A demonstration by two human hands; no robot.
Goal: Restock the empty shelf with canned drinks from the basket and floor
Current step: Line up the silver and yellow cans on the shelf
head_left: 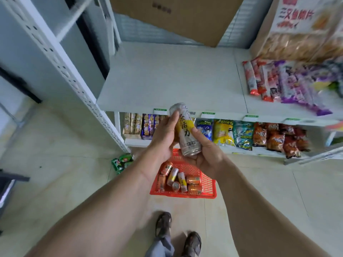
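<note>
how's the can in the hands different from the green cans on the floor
The held can is tall, slim, silver and yellow; the green cans look shorter. The held can is raised before the empty shelf, gripped by the left hand and right hand; the green cans lie on the floor beside the red basket. All are drink cans.

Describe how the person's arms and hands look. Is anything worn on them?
Both forearms are bare right down to the bottom of the picture: no sleeves show. The left hand and right hand have no gloves. No watch, bracelet or ring can be seen on wrists or fingers.
</note>
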